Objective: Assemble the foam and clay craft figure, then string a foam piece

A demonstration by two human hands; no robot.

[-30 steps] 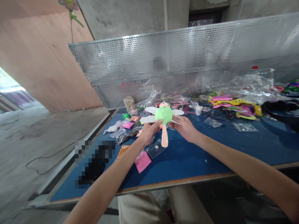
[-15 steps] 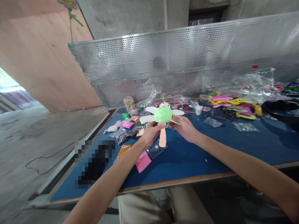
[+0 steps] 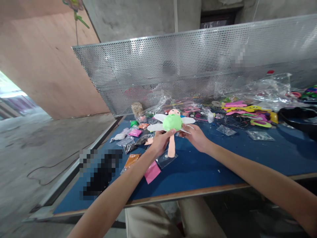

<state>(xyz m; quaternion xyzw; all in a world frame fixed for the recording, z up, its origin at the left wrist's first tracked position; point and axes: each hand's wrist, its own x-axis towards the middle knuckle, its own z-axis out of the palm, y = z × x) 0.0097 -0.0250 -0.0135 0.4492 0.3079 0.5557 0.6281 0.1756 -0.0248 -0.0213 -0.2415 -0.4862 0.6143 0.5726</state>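
Between my two hands is a clay dragonfly figure [image 3: 172, 123], held up above the blue table. It has a bright green rounded body, white wings spread to both sides, a peach head with dark eyes at the far end, and a long peach tail pointing toward me. My left hand [image 3: 162, 140] grips it near the base of the tail, thumb on the green body. At its right side, my right hand [image 3: 194, 136] has its fingers closed around the body's edge by the lower right wing. The undersides of both grips are hidden.
Small bags of coloured clay [image 3: 135, 133] lie to the left, with orange [image 3: 132, 160] and pink [image 3: 152, 172] packets nearer. Yellow and pink foam cutouts [image 3: 247, 109] are piled at the right. A perforated metal panel [image 3: 148, 66] stands behind the blue table [image 3: 210, 172].
The figure has tilted slightly, its tail swinging a little left and toward me. My left thumb has slid up onto the green body. Both hands keep their hold.
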